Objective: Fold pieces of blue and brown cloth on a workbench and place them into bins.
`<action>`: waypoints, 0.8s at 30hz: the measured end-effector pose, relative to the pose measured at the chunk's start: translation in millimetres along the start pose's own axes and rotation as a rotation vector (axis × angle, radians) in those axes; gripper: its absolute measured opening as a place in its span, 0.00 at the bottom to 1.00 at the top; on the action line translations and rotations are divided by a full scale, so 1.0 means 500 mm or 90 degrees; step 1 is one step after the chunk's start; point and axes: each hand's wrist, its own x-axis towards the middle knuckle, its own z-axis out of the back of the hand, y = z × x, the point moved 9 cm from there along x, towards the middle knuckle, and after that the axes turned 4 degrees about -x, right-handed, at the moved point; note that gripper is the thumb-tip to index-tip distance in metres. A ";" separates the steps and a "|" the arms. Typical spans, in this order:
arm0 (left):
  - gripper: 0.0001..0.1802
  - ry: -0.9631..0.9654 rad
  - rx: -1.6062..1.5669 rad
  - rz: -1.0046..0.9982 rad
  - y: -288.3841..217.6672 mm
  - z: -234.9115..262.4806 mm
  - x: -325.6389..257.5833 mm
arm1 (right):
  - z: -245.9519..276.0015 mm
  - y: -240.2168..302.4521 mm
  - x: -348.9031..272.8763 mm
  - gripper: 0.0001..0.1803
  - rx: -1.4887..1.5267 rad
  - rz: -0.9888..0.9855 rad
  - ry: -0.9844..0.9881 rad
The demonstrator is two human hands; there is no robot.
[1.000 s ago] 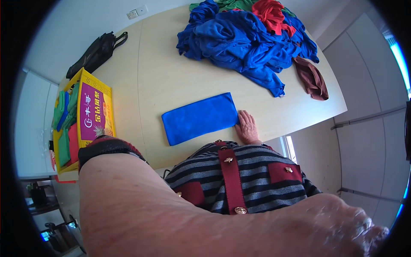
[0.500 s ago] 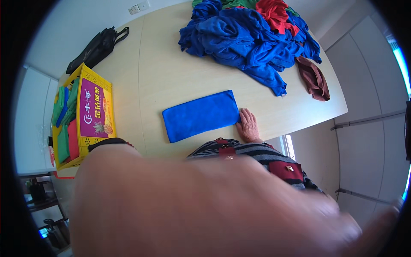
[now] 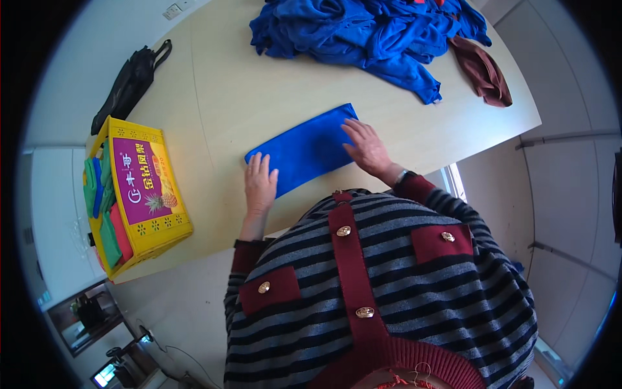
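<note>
A blue cloth (image 3: 304,149), folded into a flat rectangle, lies on the pale table in front of me. My left hand (image 3: 260,185) rests at its left end, fingers stretched out and a little apart. Over the right end is my right hand (image 3: 368,148), its fingers spread; whether it presses the cloth or hovers just above it I cannot tell. Neither hand grips anything.
A heap of crumpled blue cloths (image 3: 350,32) covers the table's far side, with a brown cloth (image 3: 483,71) to its right. At the left stands a yellow box (image 3: 162,236) holding folded green, blue and red cloths. Behind it lies a black bag (image 3: 129,84).
The blurred arm that filled the foreground has dropped, and my left hand is at the cloth's left end. My right hand has moved from beside the cloth to over it. The view has shifted.
</note>
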 end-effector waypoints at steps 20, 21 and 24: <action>0.35 -0.206 0.036 0.368 0.100 -0.051 -0.044 | -0.109 -0.026 0.112 0.37 -0.308 -0.068 0.072; 0.34 -0.191 0.000 0.416 0.112 -0.064 -0.053 | -0.105 -0.011 0.108 0.37 -0.311 -0.051 0.079; 0.31 -0.141 -0.101 0.493 0.162 -0.090 -0.065 | -0.136 0.046 0.088 0.37 -0.281 0.012 0.106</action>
